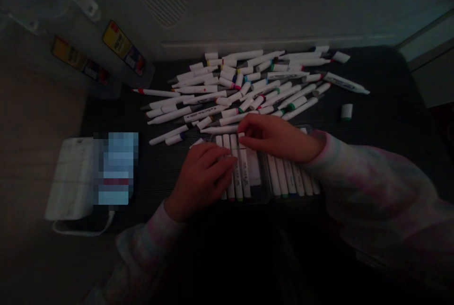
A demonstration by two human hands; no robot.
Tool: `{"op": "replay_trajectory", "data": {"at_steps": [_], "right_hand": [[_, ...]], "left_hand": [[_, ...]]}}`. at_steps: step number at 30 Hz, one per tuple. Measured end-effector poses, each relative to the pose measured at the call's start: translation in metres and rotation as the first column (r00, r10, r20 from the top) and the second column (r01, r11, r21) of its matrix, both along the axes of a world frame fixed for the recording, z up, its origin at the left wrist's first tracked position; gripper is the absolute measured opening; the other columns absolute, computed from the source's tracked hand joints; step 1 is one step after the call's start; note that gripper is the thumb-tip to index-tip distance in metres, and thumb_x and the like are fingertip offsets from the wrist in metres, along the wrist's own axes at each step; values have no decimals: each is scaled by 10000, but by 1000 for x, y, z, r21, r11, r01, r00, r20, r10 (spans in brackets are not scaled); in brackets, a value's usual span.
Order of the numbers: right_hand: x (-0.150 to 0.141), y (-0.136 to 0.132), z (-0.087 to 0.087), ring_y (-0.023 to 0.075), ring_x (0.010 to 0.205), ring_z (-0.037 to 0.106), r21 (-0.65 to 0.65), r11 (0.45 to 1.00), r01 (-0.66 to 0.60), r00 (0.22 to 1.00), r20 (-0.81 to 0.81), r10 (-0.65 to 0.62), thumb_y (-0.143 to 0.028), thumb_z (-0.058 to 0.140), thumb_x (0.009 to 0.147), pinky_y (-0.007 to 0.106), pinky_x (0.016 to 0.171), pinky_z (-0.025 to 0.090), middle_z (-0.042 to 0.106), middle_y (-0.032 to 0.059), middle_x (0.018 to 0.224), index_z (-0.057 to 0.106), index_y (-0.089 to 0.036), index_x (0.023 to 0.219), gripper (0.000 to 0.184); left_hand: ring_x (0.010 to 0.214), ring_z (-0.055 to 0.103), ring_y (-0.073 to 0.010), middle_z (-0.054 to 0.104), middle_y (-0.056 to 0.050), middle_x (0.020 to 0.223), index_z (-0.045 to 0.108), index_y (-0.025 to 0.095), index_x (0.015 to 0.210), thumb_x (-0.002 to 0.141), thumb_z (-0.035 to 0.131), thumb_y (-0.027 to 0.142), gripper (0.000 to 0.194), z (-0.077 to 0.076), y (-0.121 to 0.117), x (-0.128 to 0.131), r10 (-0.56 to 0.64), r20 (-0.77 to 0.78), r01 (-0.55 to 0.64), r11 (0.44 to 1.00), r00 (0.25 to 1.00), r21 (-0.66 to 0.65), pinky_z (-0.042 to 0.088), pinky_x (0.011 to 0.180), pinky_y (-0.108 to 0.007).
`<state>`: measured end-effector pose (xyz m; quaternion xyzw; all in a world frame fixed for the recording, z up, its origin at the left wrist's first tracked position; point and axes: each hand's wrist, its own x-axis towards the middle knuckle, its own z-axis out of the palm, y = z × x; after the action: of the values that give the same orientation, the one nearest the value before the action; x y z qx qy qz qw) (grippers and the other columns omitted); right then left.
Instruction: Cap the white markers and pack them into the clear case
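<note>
My right hand (271, 137) pinches the upper end of a white marker (244, 172) standing in a row inside a clear case (261, 197). My left hand (204, 177) lies over the left side of that row, fingers stretched out and resting on or just above the markers; its fingertips partly hide them. Beside the held marker, a pale bare patch (253, 168) of the case shows. More capped markers (289, 177) line the case's right section, partly covered by my right forearm.
Many loose white markers and separate caps are heaped on the dark table (383, 153) behind the case. A single green-edged cap (346, 112) lies apart at right. On the left are a white power strip (69, 177), a blurred-out screen (117, 168) and hanging clear packaging (124, 49).
</note>
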<state>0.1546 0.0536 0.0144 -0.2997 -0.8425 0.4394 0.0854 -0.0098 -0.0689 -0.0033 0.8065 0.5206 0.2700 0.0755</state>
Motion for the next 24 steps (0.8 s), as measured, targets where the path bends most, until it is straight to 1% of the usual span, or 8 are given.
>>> {"op": "replay_trajectory", "data": {"at_steps": [2,5,10,18,24], "right_hand": [[0,-1,-1,114,637,534,42,999,4,1000,1,-4,-238,531,749,244,612,394,556,4,697,530,-135,855,148],[-1,-1,-1,117,662,527,105,994,-5,1000,-8,6,-227,536,743,250,626,398,539,18,757,534,-139,848,137],[0,-1,-2,111,660,515,183,983,-31,1000,11,29,-214,533,746,244,618,402,517,36,805,545,-130,853,136],[0,1,-2,112,657,512,157,986,-56,998,37,51,-223,533,746,248,601,398,540,27,787,552,-137,862,145],[-1,1,2,111,665,510,155,986,-65,996,63,56,-190,541,737,241,611,397,538,35,787,546,-122,846,129]], "left_hand": [[960,479,-211,609,-67,992,604,170,951,753,557,155,204,1,0,2,-45,4,45,999,999,-3,418,812,-381],[995,464,-214,600,-60,1040,609,191,973,765,548,182,217,2,0,6,-100,6,100,994,995,-43,409,823,-384],[1025,447,-228,599,-46,1083,627,204,956,778,535,212,201,3,1,9,-150,5,150,982,989,-115,396,842,-407],[1001,454,-231,602,-51,1065,633,212,948,779,533,234,198,5,0,7,-174,-14,170,976,985,-135,391,828,-419],[927,457,-222,591,-67,935,636,206,942,772,540,227,197,4,1,5,-161,-35,154,978,986,-138,399,786,-393]]}}
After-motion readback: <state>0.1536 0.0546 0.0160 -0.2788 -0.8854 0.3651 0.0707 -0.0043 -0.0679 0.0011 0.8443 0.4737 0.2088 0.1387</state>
